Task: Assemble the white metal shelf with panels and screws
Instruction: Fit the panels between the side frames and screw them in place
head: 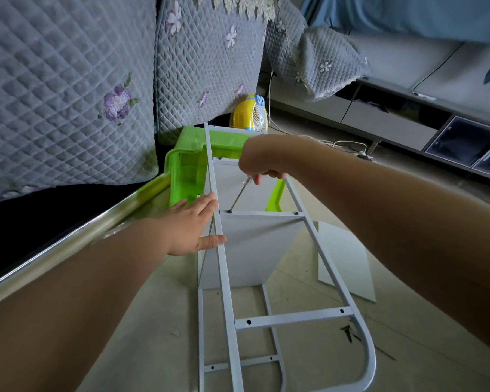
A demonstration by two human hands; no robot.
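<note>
- my left hand [194, 226] lies flat, fingers straight and together, pressing the white shelf frame [224, 267] rail.
- my right hand [259, 165] curls around a screwdriver [239, 195]; its tip meets a screw [229, 211] just beyond my left fingertips.
- a loose panel [345, 258] lies on the floor, right of the frame.

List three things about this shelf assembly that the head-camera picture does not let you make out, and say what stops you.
1. Screwdriver handle: hidden inside the right hand.
2. Shelf frame near end: cut off by the bottom edge.
3. Loose screws on the floor: too small and dark to count.
</note>
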